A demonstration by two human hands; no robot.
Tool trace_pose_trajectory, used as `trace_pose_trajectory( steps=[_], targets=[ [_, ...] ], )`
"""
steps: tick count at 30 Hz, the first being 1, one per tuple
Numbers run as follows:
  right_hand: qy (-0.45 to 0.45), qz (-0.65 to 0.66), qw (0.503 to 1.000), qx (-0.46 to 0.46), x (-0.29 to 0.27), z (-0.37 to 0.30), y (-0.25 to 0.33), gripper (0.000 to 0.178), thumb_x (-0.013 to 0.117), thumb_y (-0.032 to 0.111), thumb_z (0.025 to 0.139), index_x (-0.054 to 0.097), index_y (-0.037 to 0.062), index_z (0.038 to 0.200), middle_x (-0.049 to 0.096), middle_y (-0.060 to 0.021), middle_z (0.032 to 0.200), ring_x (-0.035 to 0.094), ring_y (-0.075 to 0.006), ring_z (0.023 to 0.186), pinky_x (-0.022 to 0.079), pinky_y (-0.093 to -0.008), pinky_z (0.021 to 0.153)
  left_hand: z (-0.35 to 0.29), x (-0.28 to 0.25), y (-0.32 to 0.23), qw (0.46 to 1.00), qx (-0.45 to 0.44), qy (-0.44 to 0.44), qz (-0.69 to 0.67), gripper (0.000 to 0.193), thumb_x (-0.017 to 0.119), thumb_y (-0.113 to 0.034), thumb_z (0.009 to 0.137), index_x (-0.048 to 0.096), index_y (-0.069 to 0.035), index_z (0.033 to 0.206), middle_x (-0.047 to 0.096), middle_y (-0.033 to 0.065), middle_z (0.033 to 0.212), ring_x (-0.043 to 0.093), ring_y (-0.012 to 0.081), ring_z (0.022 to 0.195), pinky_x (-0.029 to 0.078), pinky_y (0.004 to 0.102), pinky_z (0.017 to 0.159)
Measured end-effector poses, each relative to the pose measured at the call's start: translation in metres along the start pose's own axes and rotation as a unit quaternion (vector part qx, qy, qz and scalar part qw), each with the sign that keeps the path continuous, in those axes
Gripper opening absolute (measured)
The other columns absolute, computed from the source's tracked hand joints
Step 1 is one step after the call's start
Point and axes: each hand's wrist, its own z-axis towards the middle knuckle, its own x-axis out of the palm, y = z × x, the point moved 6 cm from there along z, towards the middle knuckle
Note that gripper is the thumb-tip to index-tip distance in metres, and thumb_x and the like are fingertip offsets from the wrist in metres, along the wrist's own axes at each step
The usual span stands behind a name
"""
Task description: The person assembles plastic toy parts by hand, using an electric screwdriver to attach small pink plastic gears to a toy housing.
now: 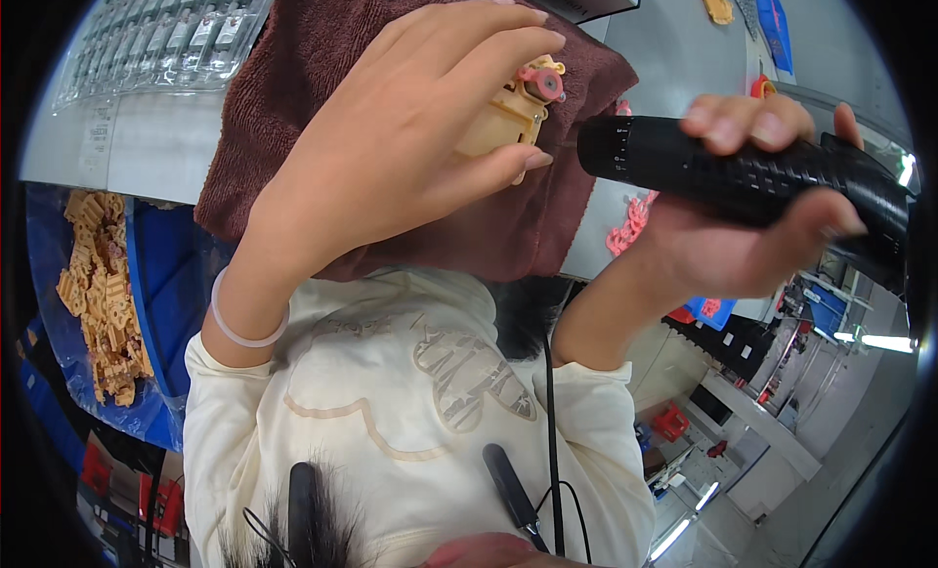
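My left hand (381,128) is wrapped over a pale yellow plastic part (503,128) and presses it on the brown towel (264,109). A round pink-red piece (543,83) sits at the part's right end. Most of the part's left side is hidden under my palm. In my right hand (728,246) is a black electric screwdriver (684,163), with my fingers over its top and my thumb below. Its scaled collar points left toward the yellow part, a small distance away. No bit shows at its tip.
On the left, a blue bin (161,304) lined with clear plastic holds many yellow parts (103,294). A clear tray (166,41) of small parts lies at the far left. Pink pieces (630,224) lie right of the towel. Another yellow part (716,4) sits far right.
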Motion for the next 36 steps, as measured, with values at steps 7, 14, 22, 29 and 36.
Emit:
trace_pose_trajectory(
  steps=[7, 14, 22, 29, 36],
  targets=[
    [-0.001, -0.064, 0.998, 0.02, 0.005, -0.005, -0.016, 0.059, 0.053, 0.019, 0.09, 0.019, 0.0113, 0.139, 0.052, -0.0116, 0.074, 0.053, -0.0198, 0.054, 0.05, -0.0382, 0.053, 0.012, 0.01, 0.009, 0.997, -0.032, -0.034, -0.065, 0.037, 0.065, -0.008, 0.075, 0.059, -0.004, 0.111, 0.057, 0.0103, 0.115, 0.052, 0.03, 0.11, 0.039, 0.0379, 0.094],
    [-0.018, -0.003, 0.998, 0.055, -0.011, 0.021, -0.017, 0.038, 0.052, 0.021, 0.09, 0.041, 0.008, 0.124, 0.049, -0.0062, 0.073, 0.048, -0.0138, 0.058, 0.043, -0.0304, 0.052, 0.013, 0.008, 0.014, 0.994, -0.086, -0.047, -0.055, 0.024, 0.064, -0.006, 0.071, 0.064, -0.008, 0.094, 0.059, 0.006, 0.108, 0.055, 0.0255, 0.1, 0.039, 0.0358, 0.088],
    [-0.061, -0.018, 0.995, 0.078, -0.01, 0.052, -0.022, 0.031, 0.055, 0.023, 0.086, 0.049, 0.0002, 0.107, 0.048, -0.0048, 0.074, 0.047, -0.0126, 0.06, 0.039, -0.0275, 0.055, 0.014, 0.01, 0.02, 0.99, -0.108, -0.041, -0.075, 0.021, 0.066, -0.005, 0.067, 0.066, -0.01, 0.088, 0.061, 0.0039, 0.108, 0.056, 0.0238, 0.098, 0.04, 0.0346, 0.085],
    [-0.052, 0.048, 0.992, 0.102, -0.024, 0.06, -0.025, 0.032, 0.055, 0.022, 0.086, 0.048, -0.0022, 0.106, 0.047, -0.0046, 0.074, 0.047, -0.0128, 0.06, 0.04, -0.0272, 0.057, 0.011, 0.008, 0.02, 0.989, -0.078, -0.087, -0.089, 0.02, 0.066, -0.005, 0.067, 0.066, -0.008, 0.086, 0.063, 0.0071, 0.108, 0.059, 0.0278, 0.1, 0.04, 0.0367, 0.089],
    [-0.092, -0.016, 0.993, 0.072, -0.022, 0.061, -0.031, 0.033, 0.059, 0.019, 0.082, 0.046, -0.0025, 0.103, 0.047, -0.0044, 0.075, 0.047, -0.0117, 0.06, 0.043, -0.0277, 0.059, -0.008, 0.01, 0.006, 0.992, 0.003, -0.073, 0.104, 0.03, 0.051, -0.023, 0.083, 0.071, -0.009, 0.1, 0.066, 0.0082, 0.106, 0.06, 0.0266, 0.101, 0.041, 0.04, 0.091]
  ],
)
